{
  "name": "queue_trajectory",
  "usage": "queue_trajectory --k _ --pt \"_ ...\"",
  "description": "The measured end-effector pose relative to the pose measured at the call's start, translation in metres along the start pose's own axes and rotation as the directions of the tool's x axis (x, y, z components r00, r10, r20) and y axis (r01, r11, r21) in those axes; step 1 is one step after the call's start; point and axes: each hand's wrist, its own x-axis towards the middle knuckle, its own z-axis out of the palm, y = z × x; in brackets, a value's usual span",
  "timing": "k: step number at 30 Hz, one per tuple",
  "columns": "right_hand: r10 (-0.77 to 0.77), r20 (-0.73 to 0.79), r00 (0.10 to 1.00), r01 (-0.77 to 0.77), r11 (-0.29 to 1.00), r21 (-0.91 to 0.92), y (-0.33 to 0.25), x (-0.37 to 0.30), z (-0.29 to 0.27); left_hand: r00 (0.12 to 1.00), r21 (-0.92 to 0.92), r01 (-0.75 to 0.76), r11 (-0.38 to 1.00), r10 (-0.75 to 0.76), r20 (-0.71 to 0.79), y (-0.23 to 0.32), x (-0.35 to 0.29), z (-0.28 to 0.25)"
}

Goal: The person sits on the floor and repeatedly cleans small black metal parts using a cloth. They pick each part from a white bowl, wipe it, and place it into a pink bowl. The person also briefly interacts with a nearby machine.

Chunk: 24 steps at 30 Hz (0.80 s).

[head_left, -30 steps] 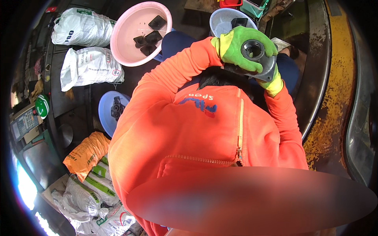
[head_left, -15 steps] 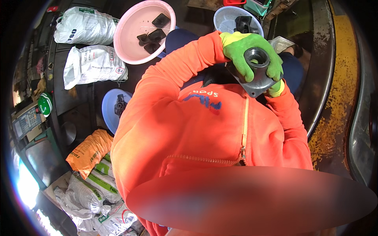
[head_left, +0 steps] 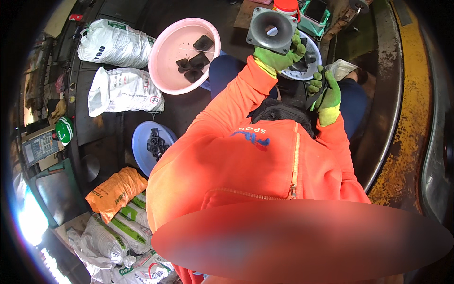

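Observation:
My left hand (head_left: 283, 57), in a green and yellow glove, is closed on the lower edge of a black speaker horn (head_left: 257, 32). The horn has a square flange with corner holes and a round flared opening, which faces me. Lower and to the right, my gloved right hand (head_left: 327, 94) is closed around a thin dark tool (head_left: 318, 98), its kind hard to make out. Behind the left hand, a pale blue basket (head_left: 318, 52) holds more black parts (head_left: 308, 57). A pink basin (head_left: 163, 78) with several black horn pieces (head_left: 198, 60) stands to the left.
A blue basin (head_left: 139, 146) with dark parts sits at left, near white sacks (head_left: 125, 90) and an orange sack (head_left: 116, 189). A red-lidded container (head_left: 286, 5) and a green box (head_left: 314, 21) stand ahead. A rusty yellow metal edge (head_left: 406, 109) runs along the right.
The horn has moved up and left in my left hand, and its flared face has turned toward me. My right hand has separated from it, showing the thin dark tool.

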Motion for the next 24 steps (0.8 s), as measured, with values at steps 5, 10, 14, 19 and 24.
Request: queue_trajectory --k 5,10,14,19,24 --pt "-0.081 -0.12 0.99 0.068 0.992 -0.106 0.002 -0.005 -0.022 0.994 -0.112 0.078 0.991 -0.085 -0.063 -0.003 -0.003 0.005" --pt "-0.082 -0.15 0.985 0.069 0.993 -0.094 -0.004 -0.009 -0.012 0.987 -0.047 0.05 0.998 -0.057 -0.151 -0.008 -0.005 0.011" --pt "-0.067 -0.118 0.991 0.057 0.994 -0.09 -0.013 -0.014 0.012 0.961 0.18 -0.048 0.982 0.095 -0.26 -0.018 -0.011 0.008" --pt "-0.227 -0.037 0.973 0.181 0.855 -0.486 -0.021 -0.011 0.044 0.818 0.82 -0.083 -0.566 0.431 0.38 -0.035 -0.027 0.012" --pt "-0.123 0.049 0.991 0.132 0.876 -0.463 -0.033 -0.012 0.043 0.971 0.807 -0.238 0.54 0.116 0.209 -0.024 -0.035 0.019"
